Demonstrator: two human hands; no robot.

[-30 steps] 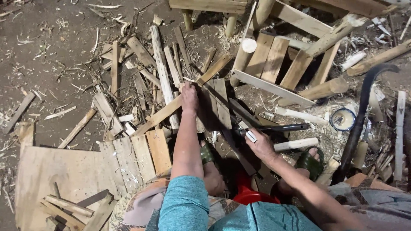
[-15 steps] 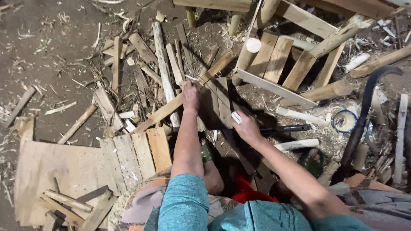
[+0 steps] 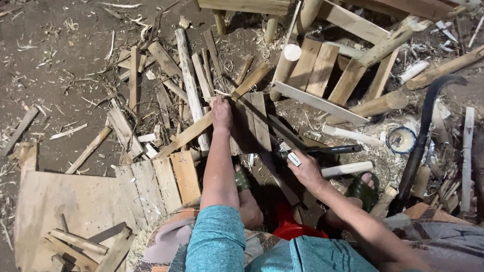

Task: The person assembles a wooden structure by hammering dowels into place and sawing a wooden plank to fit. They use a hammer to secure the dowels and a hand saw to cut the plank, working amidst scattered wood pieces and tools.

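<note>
— Just under the left hand, what is that?

— A long thin wood slat. It lies slanted across other boards on the ground. The hand is on top of it, pushing down. I cannot tell if the fingers curl round its edge.

— And the other hand?

— The right hand is closed tight round the handle of a saw. The blade runs from that hand up to the slat, right beside the left hand's fingers.

— So it is cutting?

— I think so. The saw teeth sit on the wood, so this looks like the sawing part. The next stroke needs the slat pinned hard so it does not slip, and those fingers kept off the blade.

— Any boxes or labels?

— No boxes or signs that I can see. Off to the right of the right hand there is a small round tin with a blue rim, lying in the shavings. Past it stands a dark curved tool.

— What else?

— Beyond the left hand, a pale wooden frame. Near the right hand, a foot in a green sandal. Close behind both arms, a red stool.
</note>
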